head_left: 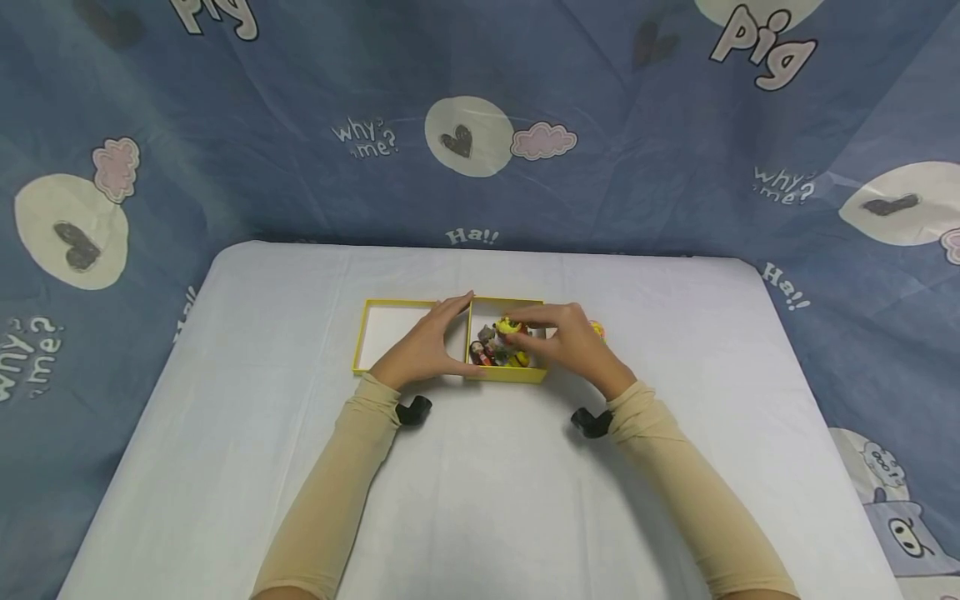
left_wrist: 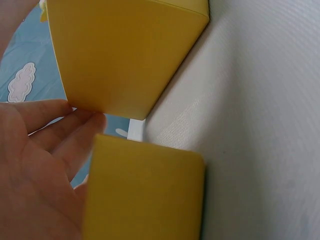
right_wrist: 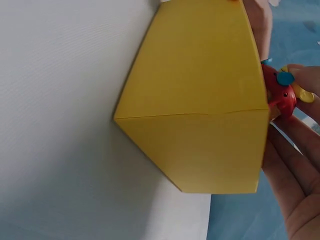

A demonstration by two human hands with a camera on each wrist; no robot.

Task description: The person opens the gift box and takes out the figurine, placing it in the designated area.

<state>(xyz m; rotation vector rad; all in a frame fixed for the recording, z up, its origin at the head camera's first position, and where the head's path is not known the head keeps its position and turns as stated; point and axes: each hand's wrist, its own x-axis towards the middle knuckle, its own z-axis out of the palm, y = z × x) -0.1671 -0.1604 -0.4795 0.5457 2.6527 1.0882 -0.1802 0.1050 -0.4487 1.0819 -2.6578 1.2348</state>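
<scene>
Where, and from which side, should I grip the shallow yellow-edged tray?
Best guess: pinch the tray by its left wall, coming from the left. That raised edge stands free, whereas the left hand covers part of the right end, beside the toy box.

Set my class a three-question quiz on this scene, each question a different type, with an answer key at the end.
1. Multiple choice. Which hand pinches a toy figure?
a) left
b) right
c) both

2. True or false? The yellow box stands upside down, its opening against the table.

3. Fill the gap. Seen from the head camera, the yellow-rimmed tray, white inside, lies to the ____ of the box.

Key:
1. b: the right hand pinches it.
2. False: the box stands open side up, with small toys inside.
3. left.
</scene>
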